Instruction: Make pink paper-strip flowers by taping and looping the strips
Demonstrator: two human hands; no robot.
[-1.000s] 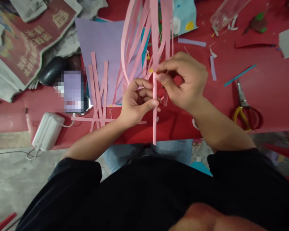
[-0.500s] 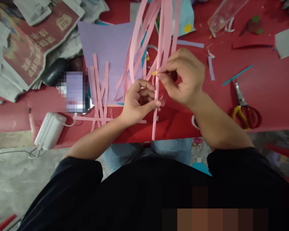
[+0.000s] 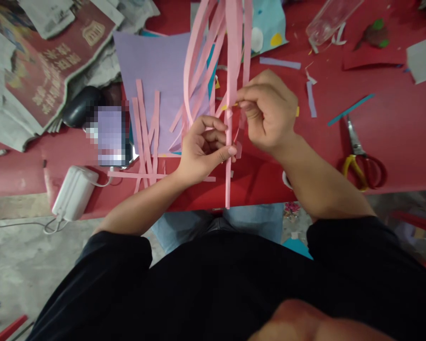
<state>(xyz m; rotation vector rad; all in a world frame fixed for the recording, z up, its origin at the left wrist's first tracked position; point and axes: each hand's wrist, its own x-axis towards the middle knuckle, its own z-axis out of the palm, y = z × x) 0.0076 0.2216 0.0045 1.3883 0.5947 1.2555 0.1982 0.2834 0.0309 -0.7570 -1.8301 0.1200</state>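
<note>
My left hand [image 3: 206, 151] is closed on a thin pink paper stick [image 3: 228, 166], pinched between thumb and fingers. The stick stands nearly in line with my view, its lower end jutting past the table's front edge. From its top spreads a bunch of long pink paper strips [image 3: 231, 52], reaching beyond the upper picture edge. My right hand [image 3: 271, 111] is closed in a pinch just right of where strips and stick meet. Its fingertips lie close against the strips; what is between them is too small to tell.
Loose pink strips [image 3: 137, 113] lie over a purple sheet [image 3: 163, 71] on the red table [image 3: 404, 142]. Scissors [image 3: 355, 137] rest at the right, a clear plastic bottle [image 3: 330, 23] behind. At left are a white power bank [image 3: 74, 192], a phone [image 3: 111, 132], a black mouse [image 3: 82, 106] and newspapers [image 3: 53, 71].
My right fingertips have shifted slightly right, off the upper part of the stick. The strip bunch has swung a little left. My left hand keeps its grip on the stick.
</note>
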